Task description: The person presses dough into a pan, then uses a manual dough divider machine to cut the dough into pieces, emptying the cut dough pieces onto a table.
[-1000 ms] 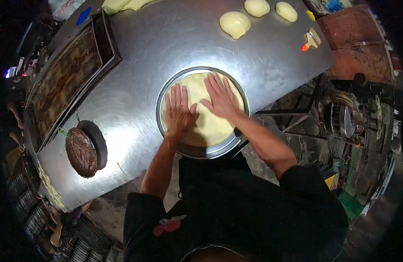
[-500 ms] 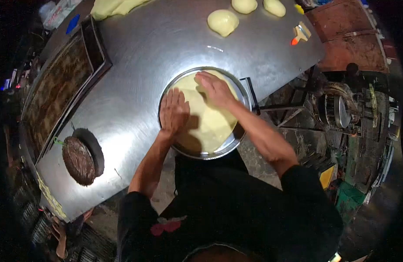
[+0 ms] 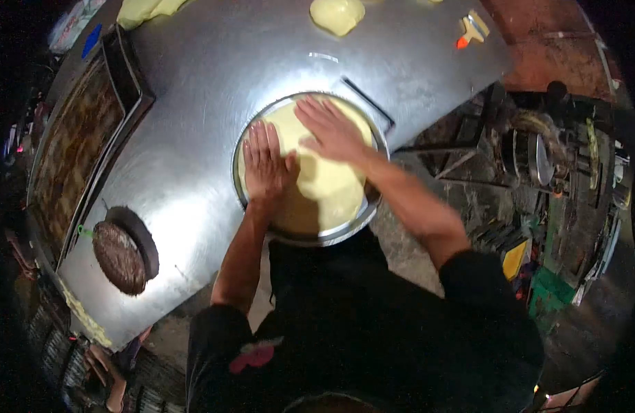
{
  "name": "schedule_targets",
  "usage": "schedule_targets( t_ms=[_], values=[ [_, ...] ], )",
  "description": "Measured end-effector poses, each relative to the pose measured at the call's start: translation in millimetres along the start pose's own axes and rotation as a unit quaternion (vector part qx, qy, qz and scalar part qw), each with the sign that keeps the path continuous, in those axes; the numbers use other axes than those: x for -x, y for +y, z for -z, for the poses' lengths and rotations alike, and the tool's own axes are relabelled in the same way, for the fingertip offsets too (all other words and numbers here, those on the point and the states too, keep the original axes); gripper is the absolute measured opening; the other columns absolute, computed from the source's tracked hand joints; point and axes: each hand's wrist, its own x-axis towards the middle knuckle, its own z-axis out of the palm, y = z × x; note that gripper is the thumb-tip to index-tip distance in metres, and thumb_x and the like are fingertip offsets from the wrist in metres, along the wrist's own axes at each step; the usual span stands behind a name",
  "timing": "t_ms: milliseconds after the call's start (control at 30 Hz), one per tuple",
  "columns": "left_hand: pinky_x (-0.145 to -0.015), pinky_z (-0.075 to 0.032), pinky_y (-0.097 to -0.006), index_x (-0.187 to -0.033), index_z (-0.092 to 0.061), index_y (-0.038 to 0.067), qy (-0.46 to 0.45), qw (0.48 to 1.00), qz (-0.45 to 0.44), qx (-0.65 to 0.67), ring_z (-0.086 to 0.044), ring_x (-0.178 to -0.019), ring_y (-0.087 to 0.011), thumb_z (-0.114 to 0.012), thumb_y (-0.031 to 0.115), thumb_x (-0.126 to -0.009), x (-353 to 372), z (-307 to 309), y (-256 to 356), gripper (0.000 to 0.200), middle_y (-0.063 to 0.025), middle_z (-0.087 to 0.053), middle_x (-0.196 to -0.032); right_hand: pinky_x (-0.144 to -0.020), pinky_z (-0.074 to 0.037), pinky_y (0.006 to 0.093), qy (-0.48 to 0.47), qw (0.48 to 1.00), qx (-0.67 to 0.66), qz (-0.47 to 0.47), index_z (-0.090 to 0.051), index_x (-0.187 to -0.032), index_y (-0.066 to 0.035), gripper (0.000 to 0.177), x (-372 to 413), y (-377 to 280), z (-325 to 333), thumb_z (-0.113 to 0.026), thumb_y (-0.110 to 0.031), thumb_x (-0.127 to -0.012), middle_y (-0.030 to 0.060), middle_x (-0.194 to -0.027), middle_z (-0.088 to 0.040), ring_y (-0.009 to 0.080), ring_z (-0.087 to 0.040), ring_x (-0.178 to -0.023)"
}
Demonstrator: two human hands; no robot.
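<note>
Pale yellow dough lies spread flat in a round metal pan at the table's near edge. Flat on the dough's left side rests my left hand, its fingers stretched out and pointing away from me. My right hand lies on the upper right part of the dough with its fingers extended. Neither hand grips anything. A black handle sticks out beyond the pan's upper right rim.
On the metal table are a dough ball, a brush, a dark bowl with brown contents, stacked trays and a larger dough piece. Another person's arm shows at lower left.
The pan has turned counterclockwise, its handle swinging from the right side to the upper right. My left hand lies flatter, and my right hand's fingers have spread. The view has shifted slightly.
</note>
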Motion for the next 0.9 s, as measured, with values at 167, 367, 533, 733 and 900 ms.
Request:
schedule_targets(
  t_ms=[167,367,533,733,900],
  values=[
    [-0.113,-0.021,-0.0501,-0.140,-0.036,-0.003,-0.038,0.999,0.017,0.015,-0.028,-0.138,-0.0384,-0.048,0.040,-0.093,7,2,-12,0.065,-0.0243,-0.030,-0.148,-0.117,-0.014,0.0459,0.113,0.979,-0.134,-0.107,-0.037,-0.140,0.000,0.061,5,-43,4,-0.038,-0.044,-0.097,0.0202,-0.150,-0.030,0.0322,-0.018,-0.143],
    [-0.109,-0.030,-0.0512,-0.129,-0.048,-0.007,-0.006,0.994,-0.087,0.060,-0.043,-0.128,-0.0390,-0.059,0.027,-0.085,-13,19,-6,0.056,-0.0239,-0.048,-0.134,-0.117,-0.017,0.0434,0.055,0.989,-0.104,-0.090,-0.046,-0.134,0.001,0.055,29,-8,7,-0.040,-0.040,-0.098,0.0203,-0.142,-0.042,0.0341,-0.032,-0.137],
    [-0.110,-0.031,-0.0462,-0.133,-0.044,-0.006,0.014,0.975,-0.216,0.049,-0.040,-0.131,-0.0361,-0.058,0.037,-0.087,-39,23,2,0.064,-0.0247,-0.042,-0.140,-0.117,-0.015,0.0432,0.091,0.985,-0.033,-0.144,-0.037,-0.142,-0.002,0.057,11,-20,-12,-0.034,-0.041,-0.100,0.0174,-0.148,-0.035,0.0306,-0.026,-0.140],
    [-0.114,-0.023,-0.0467,-0.140,-0.033,-0.006,-0.054,0.986,-0.124,0.098,-0.029,-0.139,-0.0365,-0.054,0.036,-0.091,-47,16,2,0.068,-0.0248,-0.032,-0.147,-0.118,-0.008,0.0412,-0.021,0.999,-0.022,-0.034,-0.025,-0.147,-0.004,0.067,13,17,12,-0.037,-0.047,-0.097,0.0105,-0.156,-0.018,0.0233,-0.015,-0.145],
    [-0.113,-0.021,-0.0527,-0.141,-0.032,-0.005,-0.026,0.998,0.013,0.055,-0.029,-0.136,-0.0422,-0.057,0.040,-0.087,-8,3,9,0.074,-0.0290,-0.031,-0.145,-0.114,-0.023,0.0420,0.076,0.996,0.033,-0.019,-0.043,-0.137,-0.002,0.055,12,3,-5,-0.040,-0.040,-0.097,0.0148,-0.148,-0.036,0.0264,-0.031,-0.138]
  ],
)
